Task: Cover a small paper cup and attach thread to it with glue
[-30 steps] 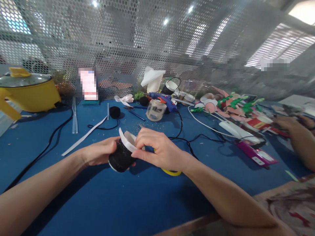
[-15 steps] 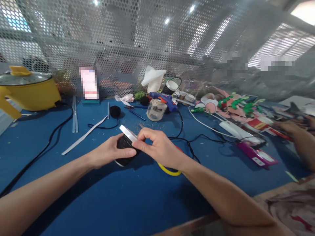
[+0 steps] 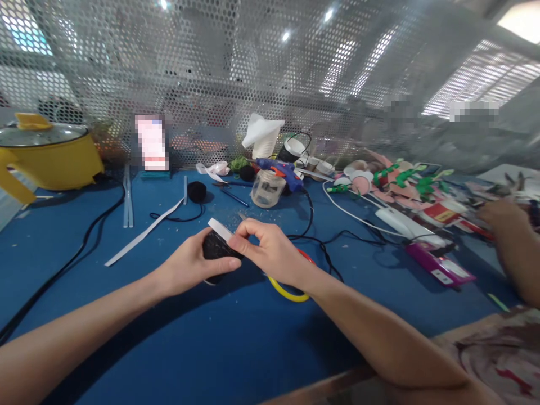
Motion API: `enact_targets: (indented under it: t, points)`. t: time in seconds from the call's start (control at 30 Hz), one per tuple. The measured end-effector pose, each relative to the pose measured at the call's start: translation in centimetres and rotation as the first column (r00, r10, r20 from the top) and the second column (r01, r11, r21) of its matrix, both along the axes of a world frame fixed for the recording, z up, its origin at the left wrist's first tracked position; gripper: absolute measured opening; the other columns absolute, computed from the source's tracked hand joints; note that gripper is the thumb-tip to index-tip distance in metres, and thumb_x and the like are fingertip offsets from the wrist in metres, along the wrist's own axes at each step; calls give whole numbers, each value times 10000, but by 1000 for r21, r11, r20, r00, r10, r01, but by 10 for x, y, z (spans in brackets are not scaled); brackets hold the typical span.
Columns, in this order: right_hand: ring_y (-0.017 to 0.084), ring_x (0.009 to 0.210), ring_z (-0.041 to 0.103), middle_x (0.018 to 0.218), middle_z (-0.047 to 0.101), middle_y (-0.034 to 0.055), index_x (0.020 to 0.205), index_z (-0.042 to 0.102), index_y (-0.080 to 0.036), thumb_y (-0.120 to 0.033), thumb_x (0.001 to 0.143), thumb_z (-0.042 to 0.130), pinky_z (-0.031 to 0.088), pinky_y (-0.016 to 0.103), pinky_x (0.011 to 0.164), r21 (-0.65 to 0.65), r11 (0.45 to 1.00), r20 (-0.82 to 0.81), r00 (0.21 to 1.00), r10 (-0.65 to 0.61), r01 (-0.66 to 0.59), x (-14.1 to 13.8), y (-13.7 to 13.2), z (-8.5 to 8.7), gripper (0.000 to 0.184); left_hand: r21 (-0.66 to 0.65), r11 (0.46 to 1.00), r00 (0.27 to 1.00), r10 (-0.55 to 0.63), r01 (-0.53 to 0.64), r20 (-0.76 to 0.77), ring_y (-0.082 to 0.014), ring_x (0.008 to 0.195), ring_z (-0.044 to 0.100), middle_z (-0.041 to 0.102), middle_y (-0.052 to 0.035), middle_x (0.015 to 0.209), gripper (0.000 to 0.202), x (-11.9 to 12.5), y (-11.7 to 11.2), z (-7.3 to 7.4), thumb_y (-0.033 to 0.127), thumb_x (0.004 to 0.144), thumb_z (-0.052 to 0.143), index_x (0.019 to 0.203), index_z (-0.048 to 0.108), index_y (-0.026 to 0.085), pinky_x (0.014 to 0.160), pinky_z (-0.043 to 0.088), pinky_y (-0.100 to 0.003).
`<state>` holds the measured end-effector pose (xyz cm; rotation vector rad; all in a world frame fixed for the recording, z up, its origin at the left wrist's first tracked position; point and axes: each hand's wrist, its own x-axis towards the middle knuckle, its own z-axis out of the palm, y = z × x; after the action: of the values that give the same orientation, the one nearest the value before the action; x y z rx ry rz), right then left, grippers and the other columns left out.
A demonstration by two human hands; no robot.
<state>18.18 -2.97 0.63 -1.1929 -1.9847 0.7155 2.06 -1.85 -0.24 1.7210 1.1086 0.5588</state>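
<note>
Above the blue tabletop, my left hand [image 3: 192, 259] is wrapped round a small cup [image 3: 215, 251] covered in black cord, which lies tilted. A white strip [image 3: 220, 229] runs along the cup's upper rim. My right hand [image 3: 268, 250] pinches the strip's near end against the rim between thumb and forefinger. Under the right wrist a yellow and red ring [image 3: 289, 293] shows in part. A ball of black cord [image 3: 197, 192] and a long white strip [image 3: 145, 233] lie beyond my left hand.
A blue glue gun [image 3: 280, 169] rests over a clear plastic jar [image 3: 268, 189]. At left stands a yellow electric pot [image 3: 50, 160] with its cable. A purple box [image 3: 441, 265], a white power strip [image 3: 407, 229] and paper pieces lie at right, near another person's hand [image 3: 502, 222].
The cup has turned slightly in my hands and shifted a little to the right, my left hand with it. My right hand keeps its pinch. The other person's hand has moved slightly.
</note>
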Motion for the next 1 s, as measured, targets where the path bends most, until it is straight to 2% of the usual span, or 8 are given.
enact_targets:
  t: [0.1,0.27,0.37,0.47,0.53,0.6,0.73,1.0]
  points:
    - [105,633,447,655,506,-7,648,498,-160,-392,776,494,350,246,607,-26,1000,-1,1000,11,-11,0,0,-1,265,62,998,997,30,-26,-74,-179,662,549,584,-34,772,631,1,-2,-3,494,598,606,1080,443,122,561,453,-291]
    - [98,630,436,642,475,-14,612,473,-160,-317,786,506,349,241,614,44,999,-23,1000,2,-1,-1,-1,-3,237,258,966,996,53,-32,-75,-247,926,528,570,-86,1014,743,-1,-2,-4,463,582,638,1190,370,130,807,423,-370]
    - [95,627,431,640,464,-16,623,475,-164,-316,789,506,355,237,620,72,997,-64,998,20,-16,1,0,-2,227,173,985,1000,13,-10,-13,-233,872,545,567,-78,1008,756,-5,2,1,457,609,619,1232,328,144,708,460,-333]
    - [96,628,434,645,470,-15,631,480,-169,-322,783,514,364,236,622,76,996,-86,995,43,-36,3,1,0,218,49,998,999,-36,34,35,-181,703,554,582,-50,859,653,-7,6,6,458,620,609,1148,410,128,559,456,-271]
    - [100,639,447,660,483,-9,642,489,-168,-332,775,520,370,240,628,60,997,-83,995,53,-48,4,2,1,214,41,998,999,-44,44,10,-155,622,539,574,-30,775,597,-7,6,5,461,621,608,1083,449,118,514,441,-255]
    - [107,667,466,696,505,3,681,509,-164,-342,772,521,376,247,647,37,998,-71,996,57,-55,4,2,1,200,124,992,999,-4,9,-34,-171,662,549,579,-41,818,616,-6,6,3,465,617,613,1097,437,122,553,452,-276]
    - [113,691,471,710,518,10,693,514,-158,-315,784,503,377,256,673,37,998,-59,997,47,-45,3,1,1,181,346,937,994,81,-49,-77,-237,905,530,555,-91,1024,693,-4,4,-3,484,599,625,1148,407,121,779,430,-351]
    - [105,649,446,665,486,-5,641,479,-165,-304,782,497,370,248,636,24,999,-62,997,35,-34,3,1,0,199,423,905,989,100,-43,-113,-251,943,520,541,-115,1051,695,-4,3,-5,500,603,613,1143,401,116,822,406,-390]
